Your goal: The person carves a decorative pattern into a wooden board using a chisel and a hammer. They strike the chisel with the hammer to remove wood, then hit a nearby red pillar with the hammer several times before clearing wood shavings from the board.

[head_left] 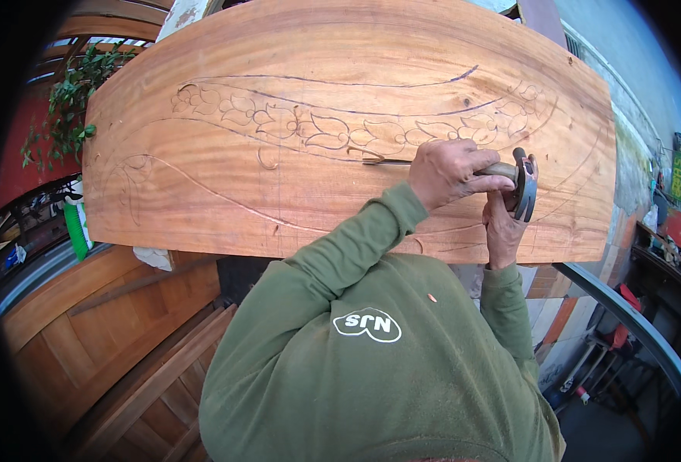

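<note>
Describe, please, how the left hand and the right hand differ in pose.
The left hand grips the chisel, while the right hand is at the dark curved tool, its grip partly hidden. The left hand reaches rightward; the right hand points away from the body. Both are bare, emerging from green sleeves.

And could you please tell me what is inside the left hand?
A chisel-like tool: its dark blade and handle end show, but the left hand covers its middle.

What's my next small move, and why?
Perhaps one light leftward tap on the dark metal chisel: the left hand grips its handle, its tip meets a thin wood curl on the brown wooden panel, and the right hand holds a curved black tool by the handle's end.
</note>
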A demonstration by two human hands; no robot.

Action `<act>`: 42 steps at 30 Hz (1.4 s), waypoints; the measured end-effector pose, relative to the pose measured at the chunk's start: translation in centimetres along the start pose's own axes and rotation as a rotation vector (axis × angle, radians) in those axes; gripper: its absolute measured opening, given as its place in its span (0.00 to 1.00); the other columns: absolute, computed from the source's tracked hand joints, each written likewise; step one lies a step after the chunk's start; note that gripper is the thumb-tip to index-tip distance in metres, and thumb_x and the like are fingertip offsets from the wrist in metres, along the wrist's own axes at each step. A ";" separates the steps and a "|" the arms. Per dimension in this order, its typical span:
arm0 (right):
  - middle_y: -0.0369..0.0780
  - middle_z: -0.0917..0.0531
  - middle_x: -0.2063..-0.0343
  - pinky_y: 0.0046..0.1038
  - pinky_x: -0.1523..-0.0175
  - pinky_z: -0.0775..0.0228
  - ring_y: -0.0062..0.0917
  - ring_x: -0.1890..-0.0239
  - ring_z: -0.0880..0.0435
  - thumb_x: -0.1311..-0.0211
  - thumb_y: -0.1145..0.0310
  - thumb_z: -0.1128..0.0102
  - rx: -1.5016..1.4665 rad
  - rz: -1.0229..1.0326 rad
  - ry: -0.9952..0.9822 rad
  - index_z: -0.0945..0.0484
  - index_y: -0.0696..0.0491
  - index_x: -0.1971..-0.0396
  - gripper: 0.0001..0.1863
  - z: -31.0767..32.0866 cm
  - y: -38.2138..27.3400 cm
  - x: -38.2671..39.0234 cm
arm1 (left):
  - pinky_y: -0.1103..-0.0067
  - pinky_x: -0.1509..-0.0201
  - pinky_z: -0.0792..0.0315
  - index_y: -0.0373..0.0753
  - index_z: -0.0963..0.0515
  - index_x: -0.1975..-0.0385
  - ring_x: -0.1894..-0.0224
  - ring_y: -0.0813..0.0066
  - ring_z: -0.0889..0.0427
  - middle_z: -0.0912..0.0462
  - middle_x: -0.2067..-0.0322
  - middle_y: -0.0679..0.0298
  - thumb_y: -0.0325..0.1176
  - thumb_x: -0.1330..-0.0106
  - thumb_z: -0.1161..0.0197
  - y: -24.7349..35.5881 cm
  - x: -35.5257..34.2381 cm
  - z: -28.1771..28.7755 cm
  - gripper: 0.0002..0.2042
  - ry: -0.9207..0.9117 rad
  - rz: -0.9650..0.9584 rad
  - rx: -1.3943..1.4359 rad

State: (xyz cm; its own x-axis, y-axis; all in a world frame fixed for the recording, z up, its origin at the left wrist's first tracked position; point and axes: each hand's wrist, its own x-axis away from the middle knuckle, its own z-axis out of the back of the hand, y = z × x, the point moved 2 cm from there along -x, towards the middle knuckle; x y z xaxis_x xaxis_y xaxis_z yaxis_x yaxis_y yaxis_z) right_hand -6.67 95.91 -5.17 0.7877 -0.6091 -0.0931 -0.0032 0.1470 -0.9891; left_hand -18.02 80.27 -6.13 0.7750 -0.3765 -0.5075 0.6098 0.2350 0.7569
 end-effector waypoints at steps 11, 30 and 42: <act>0.31 0.25 0.72 0.19 0.75 0.34 0.12 0.78 0.30 0.23 0.75 0.38 -0.091 0.032 0.079 0.37 0.48 0.26 0.30 -0.2 1.1 -0.2 | 0.76 0.76 0.24 0.47 0.09 0.64 0.76 0.73 0.15 0.16 0.78 0.68 0.59 0.45 0.20 0.0 0.0 -0.1 0.22 -0.030 0.003 -0.022; 0.30 0.28 0.74 0.19 0.78 0.36 0.13 0.81 0.32 0.24 0.75 0.36 -0.263 -0.179 0.223 0.27 0.49 0.43 0.15 2.6 -2.5 -4.0 | 0.76 0.75 0.23 0.46 0.09 0.64 0.76 0.72 0.15 0.15 0.78 0.67 0.60 0.46 0.19 -0.5 0.8 1.5 0.23 -0.014 0.062 -0.047; 0.29 0.26 0.70 0.16 0.80 0.41 0.09 0.81 0.34 0.22 0.76 0.39 -0.022 -0.222 -0.159 0.45 0.46 0.17 0.39 -0.2 2.0 1.2 | 0.71 0.73 0.23 0.46 0.11 0.66 0.74 0.65 0.14 0.16 0.76 0.64 0.59 0.44 0.20 -0.7 1.0 2.1 0.22 -0.042 0.058 -0.004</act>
State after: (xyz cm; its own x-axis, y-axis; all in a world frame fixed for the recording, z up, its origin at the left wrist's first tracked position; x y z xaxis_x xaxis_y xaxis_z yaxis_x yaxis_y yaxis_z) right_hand -5.85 95.37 -7.26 0.8577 -0.4939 0.1433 0.1683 0.0062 -0.9857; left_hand -18.04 77.79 -6.32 0.8014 -0.3992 -0.4454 0.5649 0.2606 0.7829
